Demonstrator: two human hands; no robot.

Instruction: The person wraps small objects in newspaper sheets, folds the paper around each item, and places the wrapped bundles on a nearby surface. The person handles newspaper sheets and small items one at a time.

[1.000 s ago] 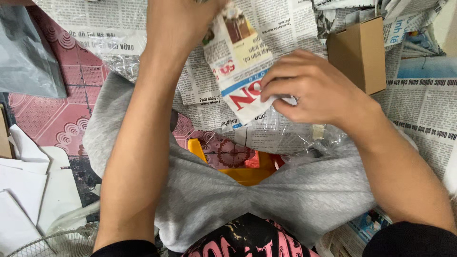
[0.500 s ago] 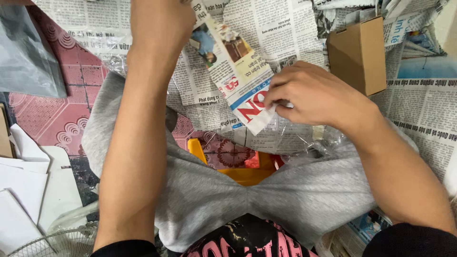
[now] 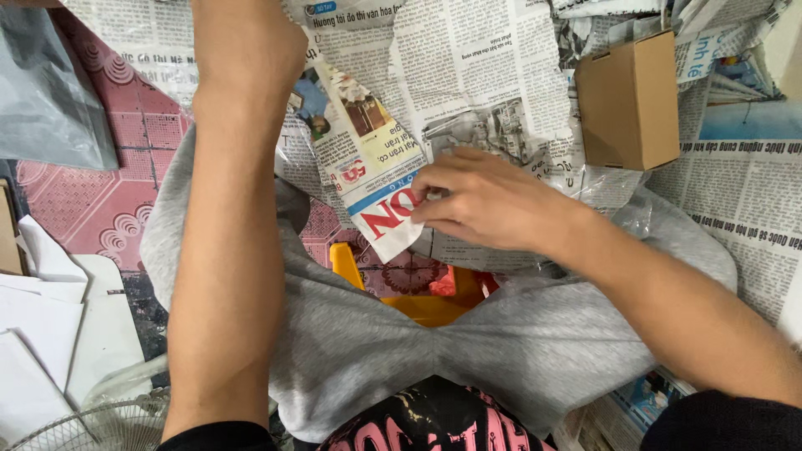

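Now your right hand (image 3: 480, 200) sits a little lower and further toward the middle of the frame than it did a second ago, its fingertips (image 3: 430, 209) pinched together on the lower edge of the folded newspaper strip (image 3: 368, 171). That strip has swung: it earlier lay tucked under your palm near the top centre, and it now slants from the upper middle down to the centre of the frame, its red-lettered end at your fingers. Your left hand is out of the frame at the top, so you cannot tell whether it is closed or spread; only your left forearm (image 3: 230, 217) shows, running up the left-centre of the picture, and it has shifted slightly leftward. Spread newspaper sheets (image 3: 493, 75) cover the floor (image 3: 92, 200) under the strip, with red patterned tiles bare at the left. A small brown cardboard box (image 3: 628, 102) stands at the upper right, unmoved. Below the strip, the yellow-orange plastic piece (image 3: 418, 305) shows between your grey-clad knees (image 3: 518, 351), as before.
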